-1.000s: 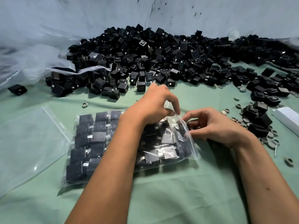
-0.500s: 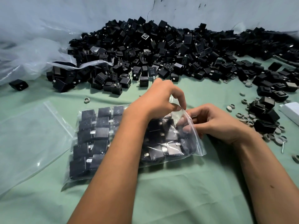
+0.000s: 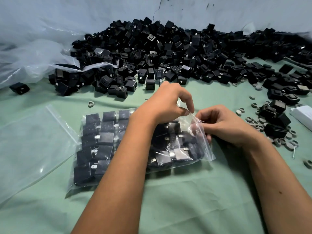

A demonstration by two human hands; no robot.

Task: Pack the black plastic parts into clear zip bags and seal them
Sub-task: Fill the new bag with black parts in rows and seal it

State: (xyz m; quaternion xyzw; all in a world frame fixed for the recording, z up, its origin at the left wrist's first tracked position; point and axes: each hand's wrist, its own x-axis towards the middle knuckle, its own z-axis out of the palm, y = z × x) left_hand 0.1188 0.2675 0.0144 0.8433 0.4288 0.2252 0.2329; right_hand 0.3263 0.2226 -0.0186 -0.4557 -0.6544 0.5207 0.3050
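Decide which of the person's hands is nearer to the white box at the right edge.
Right. The right hand pinches the filled bag's mouth, closer to the white box; the left hand pinches the mouth farther left.

Soft, even light is falling from above, leaving the scene moderately bright with a cool, bluish-green cast and only faint shadows lying under the forearms and along the near edge of the filled zip bag (image 3: 135, 149). Small white glints are showing on the empty clear bag (image 3: 30, 149) and on the film of the filled one. The wide-angle lens is bending the edges, the far right of the black parts pile (image 3: 168, 53) is smearing into blur, and the centre is staying reasonably sharp.
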